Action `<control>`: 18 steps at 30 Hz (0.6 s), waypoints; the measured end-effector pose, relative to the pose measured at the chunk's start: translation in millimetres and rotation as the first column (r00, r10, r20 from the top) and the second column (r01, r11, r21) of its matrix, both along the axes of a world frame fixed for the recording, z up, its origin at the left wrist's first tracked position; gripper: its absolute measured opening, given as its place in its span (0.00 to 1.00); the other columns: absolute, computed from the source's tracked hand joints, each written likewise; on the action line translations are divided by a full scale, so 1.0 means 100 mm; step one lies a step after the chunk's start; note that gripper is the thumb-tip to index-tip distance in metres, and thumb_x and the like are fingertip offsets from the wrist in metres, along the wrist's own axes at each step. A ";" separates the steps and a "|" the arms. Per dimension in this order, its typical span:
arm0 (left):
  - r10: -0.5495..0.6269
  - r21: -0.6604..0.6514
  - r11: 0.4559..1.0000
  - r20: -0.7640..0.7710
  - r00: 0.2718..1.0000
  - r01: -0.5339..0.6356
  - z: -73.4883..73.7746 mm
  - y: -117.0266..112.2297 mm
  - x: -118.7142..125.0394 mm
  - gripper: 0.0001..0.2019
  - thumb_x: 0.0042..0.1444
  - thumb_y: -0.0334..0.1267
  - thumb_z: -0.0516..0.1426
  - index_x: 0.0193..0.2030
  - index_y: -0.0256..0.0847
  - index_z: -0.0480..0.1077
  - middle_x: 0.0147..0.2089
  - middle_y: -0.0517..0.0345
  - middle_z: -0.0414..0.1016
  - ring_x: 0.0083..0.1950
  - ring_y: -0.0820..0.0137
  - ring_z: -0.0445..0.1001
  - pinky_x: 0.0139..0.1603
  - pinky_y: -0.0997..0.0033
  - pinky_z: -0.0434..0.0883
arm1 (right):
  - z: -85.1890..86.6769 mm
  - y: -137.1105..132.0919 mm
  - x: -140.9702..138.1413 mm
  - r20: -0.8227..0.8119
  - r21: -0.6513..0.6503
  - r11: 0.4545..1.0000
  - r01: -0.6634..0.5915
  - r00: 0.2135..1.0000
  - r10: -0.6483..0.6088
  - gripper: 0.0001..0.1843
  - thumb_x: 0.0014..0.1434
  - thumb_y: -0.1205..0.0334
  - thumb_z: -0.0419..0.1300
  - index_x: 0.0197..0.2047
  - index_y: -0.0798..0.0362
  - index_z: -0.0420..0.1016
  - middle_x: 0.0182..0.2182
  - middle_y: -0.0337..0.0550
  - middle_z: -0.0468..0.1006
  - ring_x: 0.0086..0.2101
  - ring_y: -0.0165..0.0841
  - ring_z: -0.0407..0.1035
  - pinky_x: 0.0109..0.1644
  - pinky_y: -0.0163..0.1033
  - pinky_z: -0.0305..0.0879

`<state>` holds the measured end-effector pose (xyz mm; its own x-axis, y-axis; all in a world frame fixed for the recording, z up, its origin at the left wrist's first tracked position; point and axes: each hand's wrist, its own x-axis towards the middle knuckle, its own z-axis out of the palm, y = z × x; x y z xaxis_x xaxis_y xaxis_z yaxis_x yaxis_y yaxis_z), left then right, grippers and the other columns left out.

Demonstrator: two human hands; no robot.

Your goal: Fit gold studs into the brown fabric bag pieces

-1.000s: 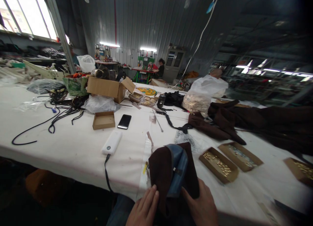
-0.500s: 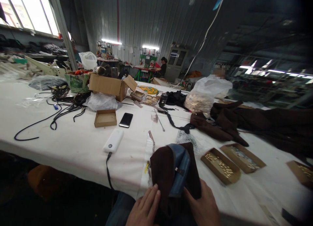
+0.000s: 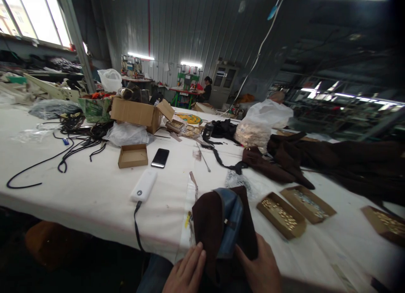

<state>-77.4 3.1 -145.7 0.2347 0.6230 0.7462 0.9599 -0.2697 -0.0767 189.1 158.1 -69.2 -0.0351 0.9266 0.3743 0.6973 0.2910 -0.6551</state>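
Observation:
A dark brown fabric bag (image 3: 208,219) with a blue lining (image 3: 232,234) lies at the table's front edge, its mouth spread so that the lining shows. A small pale label or tag sits on the lining. My left hand (image 3: 187,271) rests along the bag's lower left side, fingers together and pressed on the cloth. On the lower right, my right hand (image 3: 263,265) grips the bag's edge, with the thumb by the lining and the other fingers behind the cloth. The bag's bottom is dark and partly hidden between the hands.
Right of the bag stand cardboard trays of brass-coloured fittings (image 3: 281,217) and silvery ones (image 3: 308,204). Brown cloth (image 3: 335,162) is heaped behind them. To the left lie a white power bank (image 3: 144,185) with a cable, a phone (image 3: 160,158) and a shallow box (image 3: 133,156).
The view has shifted slightly, so the table's things appear a little further left. Both hands keep the same hold on the bag.

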 end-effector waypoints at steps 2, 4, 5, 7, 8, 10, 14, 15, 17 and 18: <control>0.013 0.026 1.000 0.007 1.000 -0.013 0.00 0.01 0.00 0.29 0.85 0.41 0.40 0.83 0.34 0.63 0.81 0.51 0.73 0.83 0.65 0.66 0.62 0.73 0.79 | 0.00 0.00 0.00 -0.002 -0.001 1.000 0.002 1.000 -0.002 0.46 0.56 0.20 0.69 0.62 0.49 0.79 0.54 0.54 0.85 0.56 0.58 0.77 0.62 0.63 0.74; 0.009 0.049 0.999 0.029 1.000 -0.010 0.00 0.01 0.00 0.30 0.85 0.41 0.39 0.83 0.34 0.64 0.83 0.51 0.69 0.84 0.65 0.63 0.61 0.73 0.79 | 0.00 0.00 0.00 -0.002 0.003 1.000 0.006 1.000 -0.006 0.46 0.56 0.20 0.69 0.62 0.49 0.79 0.55 0.54 0.85 0.56 0.58 0.77 0.62 0.63 0.74; 0.006 0.055 0.998 0.037 0.999 -0.008 0.00 0.02 0.00 0.30 0.85 0.41 0.39 0.83 0.34 0.63 0.85 0.51 0.67 0.85 0.64 0.62 0.61 0.73 0.80 | 0.01 -0.01 -0.01 -0.002 0.004 1.000 0.008 1.000 -0.008 0.46 0.57 0.20 0.69 0.62 0.49 0.79 0.54 0.54 0.85 0.56 0.58 0.77 0.62 0.63 0.74; -0.004 0.045 0.999 0.035 0.999 0.002 0.01 0.01 -0.01 0.29 0.85 0.40 0.39 0.84 0.33 0.61 0.86 0.50 0.65 0.85 0.64 0.61 0.62 0.74 0.79 | 0.02 -0.02 -0.02 -0.002 0.001 1.000 0.012 1.000 -0.012 0.45 0.57 0.20 0.69 0.61 0.49 0.79 0.53 0.54 0.85 0.55 0.58 0.78 0.60 0.62 0.75; -0.006 0.031 1.000 0.027 1.000 0.005 0.01 0.01 -0.02 0.29 0.85 0.40 0.40 0.85 0.33 0.60 0.85 0.50 0.66 0.85 0.64 0.62 0.62 0.73 0.80 | 0.03 -0.03 -0.02 -0.003 -0.003 1.000 0.010 1.000 -0.010 0.45 0.57 0.20 0.69 0.61 0.48 0.79 0.53 0.53 0.85 0.55 0.58 0.77 0.60 0.62 0.75; -0.016 -0.004 1.000 0.015 1.000 0.016 0.01 -0.01 -0.02 0.30 0.85 0.40 0.40 0.86 0.32 0.57 0.82 0.48 0.70 0.83 0.64 0.66 0.63 0.72 0.80 | 0.04 -0.04 -0.03 -0.004 -0.001 1.000 0.002 1.000 -0.002 0.45 0.57 0.20 0.69 0.61 0.48 0.79 0.54 0.54 0.85 0.56 0.58 0.77 0.61 0.62 0.74; 0.022 -0.165 0.986 0.038 0.999 -0.016 0.03 -0.07 0.03 0.35 0.79 0.23 0.46 0.89 0.37 0.47 0.81 0.47 0.72 0.81 0.64 0.71 0.67 0.69 0.81 | 0.03 -0.03 -0.03 -0.003 0.002 1.000 0.015 1.000 -0.015 0.46 0.58 0.20 0.68 0.63 0.49 0.79 0.56 0.54 0.84 0.57 0.58 0.77 0.63 0.63 0.74; 0.039 -0.194 0.981 0.055 0.998 -0.027 0.03 -0.09 0.05 0.39 0.75 0.18 0.48 0.89 0.38 0.47 0.81 0.48 0.71 0.81 0.64 0.71 0.68 0.68 0.80 | 0.03 -0.03 -0.04 -0.004 -0.004 1.000 0.020 1.000 -0.020 0.45 0.57 0.21 0.69 0.63 0.48 0.79 0.55 0.54 0.84 0.57 0.58 0.77 0.63 0.63 0.74; 0.049 -0.219 0.975 0.088 0.995 -0.029 0.05 -0.11 0.08 0.44 0.70 0.12 0.49 0.89 0.41 0.47 0.81 0.49 0.71 0.81 0.63 0.71 0.70 0.67 0.80 | 0.04 -0.03 -0.04 -0.007 -0.008 1.000 0.018 1.000 -0.018 0.43 0.58 0.22 0.70 0.62 0.48 0.79 0.54 0.53 0.85 0.56 0.57 0.77 0.62 0.62 0.75; 0.044 -0.218 0.976 0.105 0.994 -0.020 0.06 -0.11 0.08 0.45 0.70 0.12 0.50 0.89 0.42 0.47 0.81 0.50 0.71 0.81 0.63 0.71 0.71 0.67 0.80 | 0.05 -0.04 -0.04 -0.009 -0.003 1.000 0.015 1.000 -0.015 0.42 0.58 0.23 0.70 0.61 0.48 0.79 0.54 0.52 0.85 0.56 0.57 0.77 0.61 0.61 0.75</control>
<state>-69.0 -8.2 -139.3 0.1370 0.7784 0.6126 0.9677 -0.2372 0.0850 184.7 154.4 -64.2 -0.0177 0.9280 0.3722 0.6957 0.2788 -0.6621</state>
